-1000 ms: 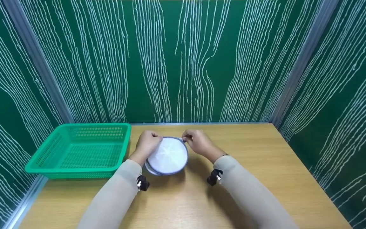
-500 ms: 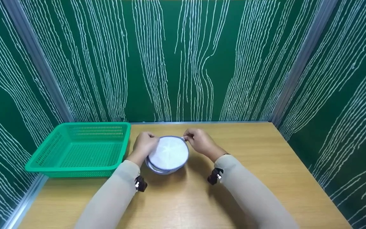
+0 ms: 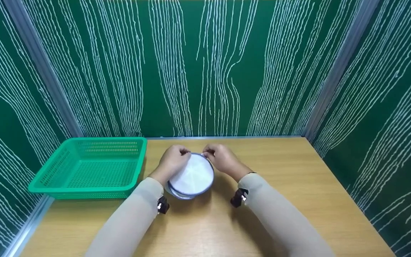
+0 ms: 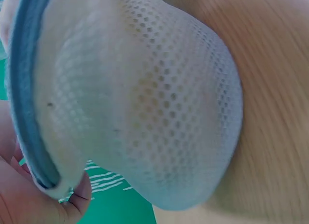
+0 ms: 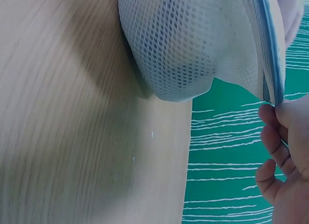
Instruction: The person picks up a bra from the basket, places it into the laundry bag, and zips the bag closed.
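A round white mesh laundry bag with blue trim stands on the table between my hands, its pale lid facing up. My left hand pinches its far rim with thumb and fingers. Close by on the right, my right hand pinches the same blue edge. The honeycomb mesh side bulges below the trim in the left wrist view. From the right wrist, the thumb and forefinger meet at the end of the zipper-like blue band. What the bag contains cannot be made out through the mesh.
A green plastic basket with perforated walls stands at the left of the wooden table. Green panels with white wavy lines rise behind the table and at both sides. Black wrist cameras sit under both sleeves.
My left hand first shifts slightly left, then moves right along the rim, nearer my right hand. The bag shifts a little to the right. My right hand stays nearly in place.
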